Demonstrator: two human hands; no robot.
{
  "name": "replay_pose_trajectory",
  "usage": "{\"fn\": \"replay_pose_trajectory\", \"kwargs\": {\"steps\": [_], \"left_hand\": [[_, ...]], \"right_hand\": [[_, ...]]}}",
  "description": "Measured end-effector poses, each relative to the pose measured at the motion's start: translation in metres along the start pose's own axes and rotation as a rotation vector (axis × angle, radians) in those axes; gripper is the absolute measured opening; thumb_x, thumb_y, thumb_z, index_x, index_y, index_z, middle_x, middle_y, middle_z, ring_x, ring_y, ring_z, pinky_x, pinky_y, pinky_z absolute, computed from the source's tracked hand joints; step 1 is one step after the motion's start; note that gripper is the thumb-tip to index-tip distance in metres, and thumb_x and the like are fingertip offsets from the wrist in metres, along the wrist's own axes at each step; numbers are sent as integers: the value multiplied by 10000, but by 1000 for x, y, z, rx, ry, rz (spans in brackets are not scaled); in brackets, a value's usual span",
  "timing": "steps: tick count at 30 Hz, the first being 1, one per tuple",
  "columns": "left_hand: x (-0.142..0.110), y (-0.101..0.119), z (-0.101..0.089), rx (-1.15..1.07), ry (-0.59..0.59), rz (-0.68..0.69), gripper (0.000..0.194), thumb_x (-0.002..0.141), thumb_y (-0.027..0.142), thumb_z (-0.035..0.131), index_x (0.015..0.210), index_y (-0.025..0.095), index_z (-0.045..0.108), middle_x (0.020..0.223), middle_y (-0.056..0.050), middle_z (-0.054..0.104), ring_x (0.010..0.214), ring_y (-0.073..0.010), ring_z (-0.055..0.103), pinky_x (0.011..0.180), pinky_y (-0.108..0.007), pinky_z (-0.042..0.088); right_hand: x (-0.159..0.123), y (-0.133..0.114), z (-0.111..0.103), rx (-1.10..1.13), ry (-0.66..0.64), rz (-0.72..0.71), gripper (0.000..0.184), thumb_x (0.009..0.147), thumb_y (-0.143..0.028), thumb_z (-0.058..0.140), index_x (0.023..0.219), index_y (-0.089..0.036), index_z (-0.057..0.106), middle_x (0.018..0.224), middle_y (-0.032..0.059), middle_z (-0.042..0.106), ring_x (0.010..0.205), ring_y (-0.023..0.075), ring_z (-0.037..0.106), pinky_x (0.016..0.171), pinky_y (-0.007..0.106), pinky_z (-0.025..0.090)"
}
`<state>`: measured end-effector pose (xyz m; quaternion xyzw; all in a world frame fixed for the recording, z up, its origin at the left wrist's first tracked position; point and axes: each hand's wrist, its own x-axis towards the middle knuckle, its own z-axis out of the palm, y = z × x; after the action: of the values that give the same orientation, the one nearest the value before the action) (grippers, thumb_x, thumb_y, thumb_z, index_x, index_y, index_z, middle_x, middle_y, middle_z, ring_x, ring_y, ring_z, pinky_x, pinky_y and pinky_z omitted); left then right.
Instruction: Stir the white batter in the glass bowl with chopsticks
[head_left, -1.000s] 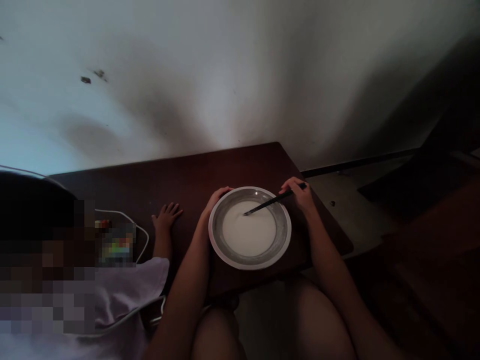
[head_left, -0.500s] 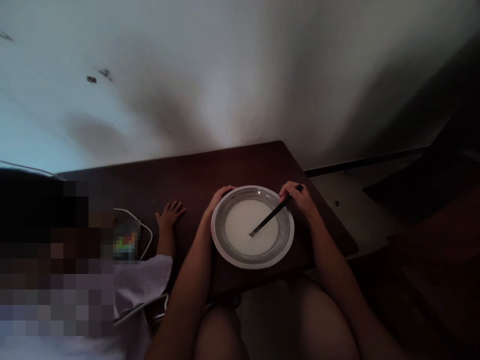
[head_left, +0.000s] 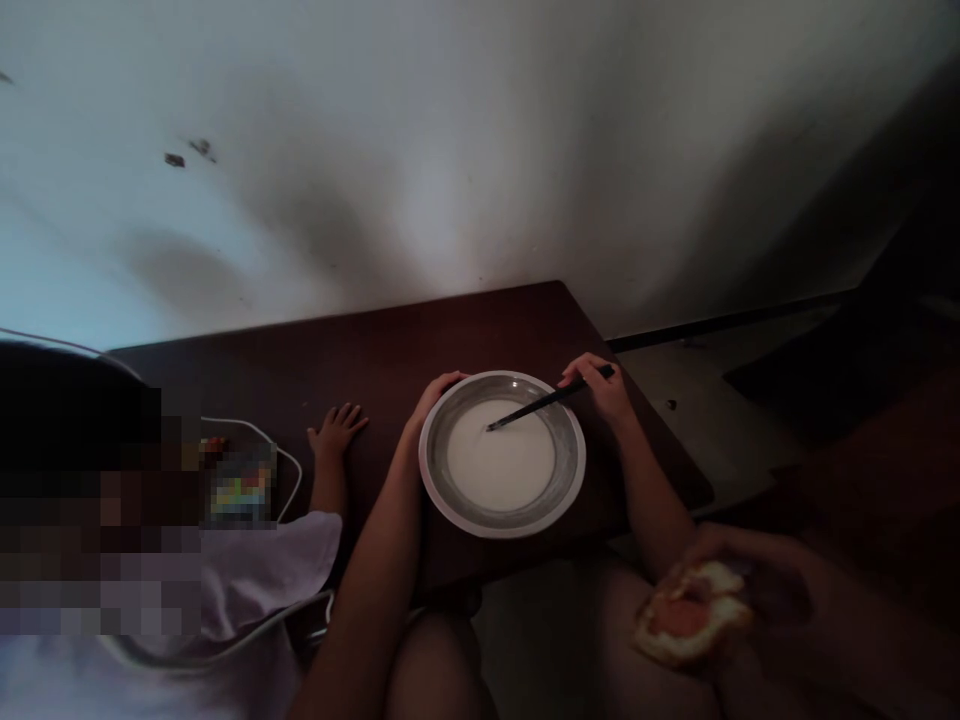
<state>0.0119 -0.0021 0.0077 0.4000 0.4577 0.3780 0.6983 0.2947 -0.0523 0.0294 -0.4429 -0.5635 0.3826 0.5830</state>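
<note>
**Dark stick slants from the right hand, across the bowl, to the white liquid**

The wall (head_left: 450, 150) is behind the far side of the bowl (head_left: 565, 465). The red-brown tabletop (head_left: 450, 330) is under the bowl and goes far out to its left. Well to the bowl's left is a person in a pale shirt (head_left: 277, 560). That person's hand (head_left: 339, 432) is flat on the tabletop, fingers spread, not touching the bowl.

The bowl sits near the tabletop's close edge, with white liquid (head_left: 499, 475) inside. The left hand (head_left: 436, 395) curls around the bowl's far left side; I can't tell how tight its grip is.

The right hand (head_left: 595, 382) is by the bowl's far right edge. Its grip is pinched around the dark stick (head_left: 536, 404), near the top end. From there the stick leans down and left, and its tip meets the liquid just past the middle. The right hand is nearer to the stick. I can't tell if it is one stick or two.

Nothing blocks the bowl's top. Near the bowl's close right, a third person's hand (head_left: 780, 570) holds bitten bread (head_left: 682, 620) in front of the right forearm. A thin white cord (head_left: 298, 465) lies left of the bowl.
</note>
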Motion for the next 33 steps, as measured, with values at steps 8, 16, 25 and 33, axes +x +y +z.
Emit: {"fn": "replay_pose_trajectory", "kwargs": {"steps": [8, 16, 25, 33], "left_hand": [[0, 0, 1, -19, -8, -3, 230, 799, 399, 564, 715, 262, 729, 757, -50, 697, 928, -278, 636, 950, -409, 435], [0, 0, 0, -4, -8, 36, 217, 773, 385, 586, 715, 245, 741, 770, -60, 711, 944, -285, 644, 945, -401, 453], [1, 0, 0, 8, -3, 8, 241, 800, 396, 555, 689, 282, 736, 761, -41, 731, 1068, -333, 635, 986, -422, 449], [-2, 3, 1, -3, -18, -24, 228, 831, 376, 545, 729, 261, 713, 780, -58, 733, 1101, -323, 633, 952, -439, 451]], "right_hand": [[0, 0, 3, -11, -81, 57, 430, 812, -637, 635, 687, -232, 702, 598, 9, 704, 587, 178, 651, 630, 317, 525], [-2, -2, 2, 5, -139, 75, 429, 807, -627, 652, 680, -221, 709, 572, 8, 690, 565, 169, 643, 611, 301, 518], [-2, -1, 1, 4, -119, 67, 437, 819, -630, 636, 673, -222, 697, 572, 6, 682, 559, 172, 644, 587, 301, 517], [-1, 1, -4, 31, -38, 31, 448, 851, -616, 613, 660, -218, 687, 521, -4, 643, 496, 153, 612, 548, 284, 486]]}}
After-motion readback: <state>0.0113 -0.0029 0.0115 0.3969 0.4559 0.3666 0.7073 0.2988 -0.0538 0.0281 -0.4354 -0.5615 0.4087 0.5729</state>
